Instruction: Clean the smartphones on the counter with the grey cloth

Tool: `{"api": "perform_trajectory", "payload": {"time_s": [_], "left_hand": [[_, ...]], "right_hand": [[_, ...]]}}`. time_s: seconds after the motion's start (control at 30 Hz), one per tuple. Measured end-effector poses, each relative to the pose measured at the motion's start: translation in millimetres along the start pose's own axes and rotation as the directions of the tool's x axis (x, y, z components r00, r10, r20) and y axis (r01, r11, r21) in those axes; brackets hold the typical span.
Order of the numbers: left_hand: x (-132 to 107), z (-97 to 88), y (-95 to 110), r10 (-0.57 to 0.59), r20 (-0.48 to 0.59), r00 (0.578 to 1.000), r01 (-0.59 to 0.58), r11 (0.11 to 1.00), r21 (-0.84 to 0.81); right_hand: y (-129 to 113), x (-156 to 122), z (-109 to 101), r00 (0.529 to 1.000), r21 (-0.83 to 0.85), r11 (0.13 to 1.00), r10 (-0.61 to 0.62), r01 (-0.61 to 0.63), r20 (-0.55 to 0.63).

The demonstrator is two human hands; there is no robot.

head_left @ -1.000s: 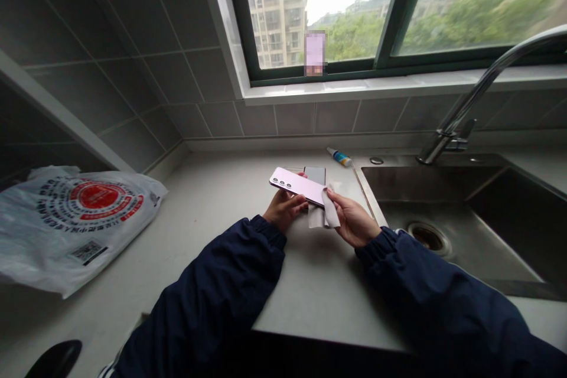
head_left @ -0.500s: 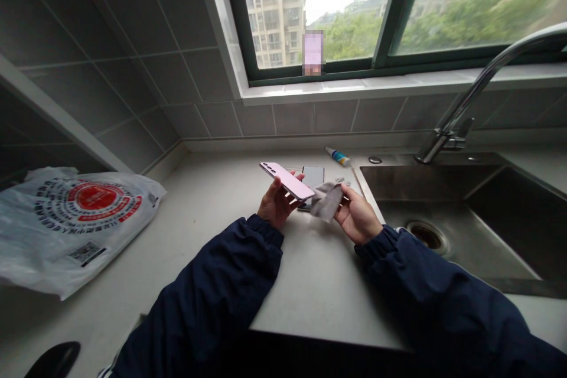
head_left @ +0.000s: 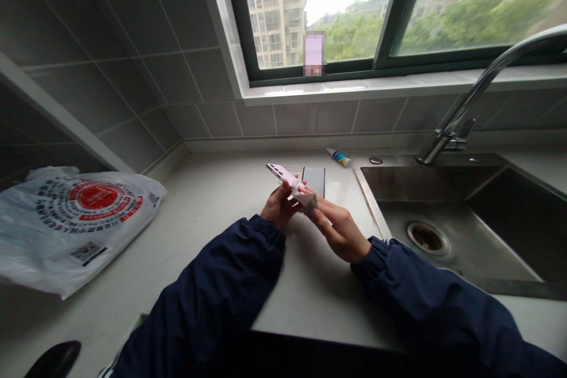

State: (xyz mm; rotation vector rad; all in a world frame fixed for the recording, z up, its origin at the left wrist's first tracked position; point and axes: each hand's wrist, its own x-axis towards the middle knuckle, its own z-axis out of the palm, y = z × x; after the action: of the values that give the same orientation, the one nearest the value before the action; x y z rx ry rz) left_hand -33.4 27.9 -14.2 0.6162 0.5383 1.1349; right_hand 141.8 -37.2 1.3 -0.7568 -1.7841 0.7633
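Note:
A pink phone (head_left: 283, 173), its camera holes at the far left corner, is gripped in my left hand (head_left: 277, 205) above the counter. It is tilted, back side up. My right hand (head_left: 339, 227) holds a small grey cloth (head_left: 309, 202) against the near right end of the phone, its fingers lying over the phone's back. Much of the cloth is hidden under those fingers. Just behind my hands a second phone (head_left: 314, 179) with a pale grey face and dark edge lies on the counter.
On the white counter (head_left: 212, 212), a small blue-and-white tube (head_left: 339, 156) lies near the wall. To the right are a steel sink (head_left: 460, 212) and curved tap (head_left: 478, 85). A printed plastic bag (head_left: 128, 212) sits at left, a black rounded object (head_left: 55, 360) at bottom left.
My right hand has brought the grey cloth left onto the phone's back, where it was hanging beside the phone's end. My left hand still holds the phone, shifted slightly right.

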Motion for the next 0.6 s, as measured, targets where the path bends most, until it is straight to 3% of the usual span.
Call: {"api": "perform_trajectory", "payload": {"time_s": [0.1,0.3,0.6], "left_hand": [[0,-1.3,1,-0.032,0.003,0.999,0.032,0.999,-0.017],[-2,-0.5,1,0.008,0.02,1.0,-0.008,1.0,0.012],[1,-4.3,-2,-0.017,0.044,0.999,0.017,1.0,0.008]], "right_hand": [[-2,-3,-1,0.992,-0.131,0.984,-0.109,0.117,0.067],[1,-2,-6,0.984,-0.164,0.973,-0.143,0.16,0.108],[10,0,-7,1.0,-0.219,0.976,-0.015,0.013,-0.006]]}}
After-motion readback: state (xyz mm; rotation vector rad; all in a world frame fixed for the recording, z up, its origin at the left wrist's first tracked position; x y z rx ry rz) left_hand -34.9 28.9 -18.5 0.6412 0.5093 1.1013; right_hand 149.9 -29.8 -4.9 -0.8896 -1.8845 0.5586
